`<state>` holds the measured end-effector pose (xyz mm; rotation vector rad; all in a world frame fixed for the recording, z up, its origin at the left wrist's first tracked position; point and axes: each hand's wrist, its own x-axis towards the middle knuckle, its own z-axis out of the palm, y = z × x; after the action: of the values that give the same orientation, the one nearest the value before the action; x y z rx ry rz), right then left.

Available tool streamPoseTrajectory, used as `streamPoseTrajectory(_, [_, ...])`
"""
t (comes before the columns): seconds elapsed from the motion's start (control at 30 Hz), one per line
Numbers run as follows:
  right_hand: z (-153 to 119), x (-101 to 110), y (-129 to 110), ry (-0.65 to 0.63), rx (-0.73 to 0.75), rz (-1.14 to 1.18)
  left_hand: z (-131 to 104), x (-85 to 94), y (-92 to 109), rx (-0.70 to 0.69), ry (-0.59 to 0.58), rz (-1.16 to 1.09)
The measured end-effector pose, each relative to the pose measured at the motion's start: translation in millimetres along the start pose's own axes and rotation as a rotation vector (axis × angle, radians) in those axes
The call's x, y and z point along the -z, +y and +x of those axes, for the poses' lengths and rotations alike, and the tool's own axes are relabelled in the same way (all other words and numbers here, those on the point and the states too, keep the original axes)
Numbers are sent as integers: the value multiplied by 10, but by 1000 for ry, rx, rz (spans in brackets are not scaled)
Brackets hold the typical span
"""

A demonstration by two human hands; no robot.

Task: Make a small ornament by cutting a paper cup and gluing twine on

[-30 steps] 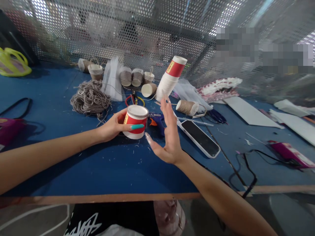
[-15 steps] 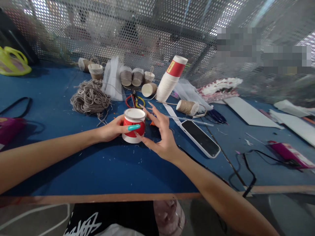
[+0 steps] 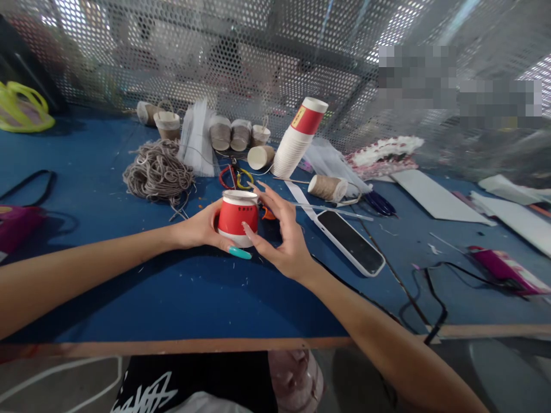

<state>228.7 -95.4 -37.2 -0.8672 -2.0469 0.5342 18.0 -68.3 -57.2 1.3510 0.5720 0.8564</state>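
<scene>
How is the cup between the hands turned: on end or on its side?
On end: the cup shows its round white end facing up, above the red band.

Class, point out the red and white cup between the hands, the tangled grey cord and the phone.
Red and white cup [image 3: 233, 219]: head view, on its red side.
Tangled grey cord [image 3: 157, 174]: head view, middle of the heap.
Phone [image 3: 350, 242]: head view, on its dark screen.

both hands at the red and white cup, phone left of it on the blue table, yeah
Not left: the head view shows the phone right of the red and white cup, on the blue table. The left hand and right hand are indeed at the cup.
</scene>
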Motion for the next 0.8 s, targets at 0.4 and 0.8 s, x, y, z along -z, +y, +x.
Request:
streamPoseTrajectory(0.4, [9,-36,17,330,-28,92,69,-12,-118,-280,345,188])
streamPoseTrajectory(0.8, [110,-64,-72,-289,-600,664,81,-14,-201,-449,365,472])
